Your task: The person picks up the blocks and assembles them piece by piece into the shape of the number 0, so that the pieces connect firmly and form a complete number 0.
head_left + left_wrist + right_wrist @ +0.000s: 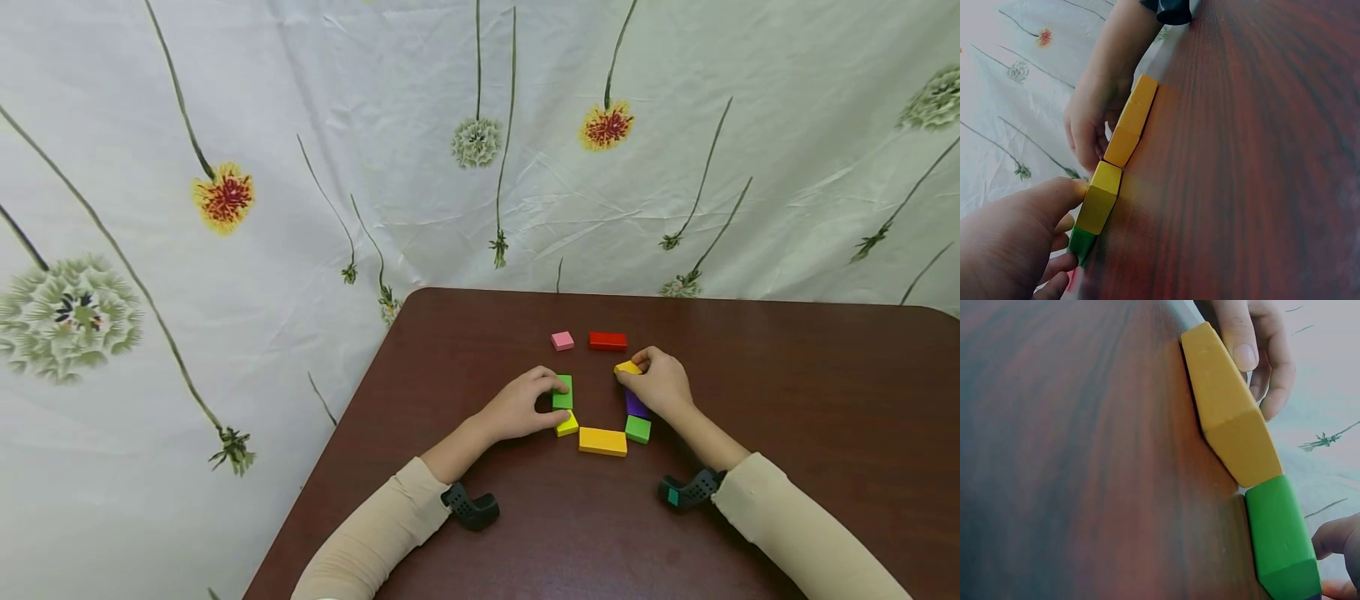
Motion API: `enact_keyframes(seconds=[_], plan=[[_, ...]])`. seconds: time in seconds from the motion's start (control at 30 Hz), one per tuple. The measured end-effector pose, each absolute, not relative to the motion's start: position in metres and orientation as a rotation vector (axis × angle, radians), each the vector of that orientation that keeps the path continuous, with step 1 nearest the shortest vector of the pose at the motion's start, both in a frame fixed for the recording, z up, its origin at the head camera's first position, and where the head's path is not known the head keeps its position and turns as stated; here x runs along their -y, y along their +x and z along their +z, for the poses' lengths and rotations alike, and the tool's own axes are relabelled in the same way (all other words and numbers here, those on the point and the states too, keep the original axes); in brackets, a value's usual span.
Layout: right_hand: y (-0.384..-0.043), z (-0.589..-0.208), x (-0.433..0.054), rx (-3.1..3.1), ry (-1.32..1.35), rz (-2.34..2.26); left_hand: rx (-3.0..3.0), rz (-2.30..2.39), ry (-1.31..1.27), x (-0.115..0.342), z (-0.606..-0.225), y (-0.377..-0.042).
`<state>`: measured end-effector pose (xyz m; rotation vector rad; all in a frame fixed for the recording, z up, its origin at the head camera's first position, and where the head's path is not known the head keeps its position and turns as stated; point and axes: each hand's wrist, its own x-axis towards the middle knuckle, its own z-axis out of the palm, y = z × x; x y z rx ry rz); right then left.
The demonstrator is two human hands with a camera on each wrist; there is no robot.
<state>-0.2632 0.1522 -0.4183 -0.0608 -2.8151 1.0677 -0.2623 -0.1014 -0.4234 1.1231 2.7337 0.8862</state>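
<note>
My left hand [517,406] reaches in from the left, thumb touching a small yellow block [568,426] and fingertips on a green block [562,402] just behind it. On the other side, my right hand [664,385] pinches a yellow block [626,367] between thumb and fingers at the far end of a purple block [636,406], which the hand partly covers. A small green block [638,430] lies at the purple block's near end. Between the two sides, a long orange-yellow block [602,442] lies nearest me; the right wrist view shows its corner close to the green block.
Farther back on the dark brown table [787,392] lie a small pink block [562,341] and a red block [607,341]. A white cloth [420,125] with a flower print hangs behind the table's far edge. Each wrist wears a black band.
</note>
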Motion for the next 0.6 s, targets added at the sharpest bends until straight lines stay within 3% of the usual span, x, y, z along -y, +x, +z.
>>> enact_keyframes(seconds=[0.6], plan=[[-0.250,-0.408,-0.175,2.767,0.068,1.113,-2.741,0.881,1.097,0.100,-0.417,-0.254]])
